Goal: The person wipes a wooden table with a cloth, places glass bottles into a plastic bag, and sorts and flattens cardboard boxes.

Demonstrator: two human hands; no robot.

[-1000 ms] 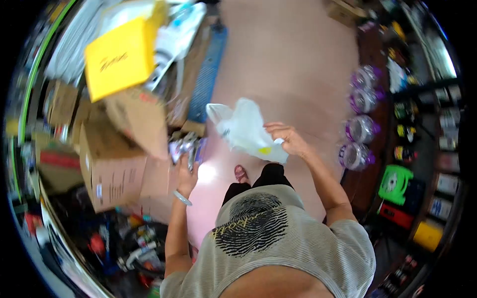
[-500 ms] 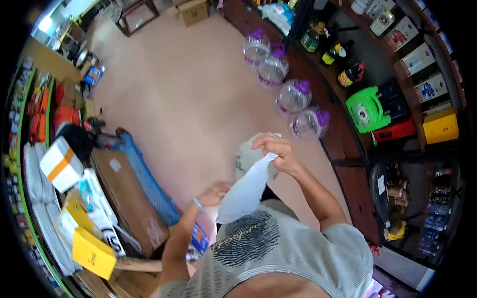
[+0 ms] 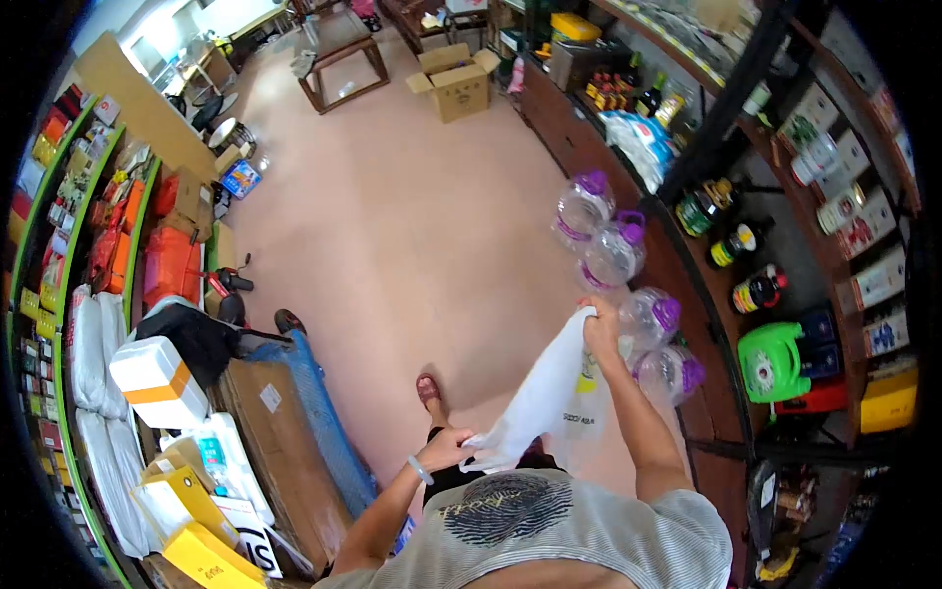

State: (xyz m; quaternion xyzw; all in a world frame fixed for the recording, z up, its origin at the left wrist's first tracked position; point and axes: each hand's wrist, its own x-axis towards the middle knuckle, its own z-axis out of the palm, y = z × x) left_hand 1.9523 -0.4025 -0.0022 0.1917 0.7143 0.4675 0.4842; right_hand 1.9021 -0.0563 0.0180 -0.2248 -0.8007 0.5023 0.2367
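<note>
Just below and right of frame centre, your right hand (image 3: 601, 329) grips the top of the white plastic bag (image 3: 533, 398). Your left hand (image 3: 446, 449) pinches its lower-left edge.

Pinkish floor (image 3: 412, 236); dark wooden shelving (image 3: 714, 402) right; green-edged shelves (image 3: 140, 231) left; wooden table (image 3: 339, 41) far end.

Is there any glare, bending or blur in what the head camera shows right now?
Head view: wide-angle bending, with the green-edged shelves curving at left and the corners black; head view, top left: the far background washed out by brightness; head view, near the body: the white plastic bag's outline readable, its small print hard to read.
</note>
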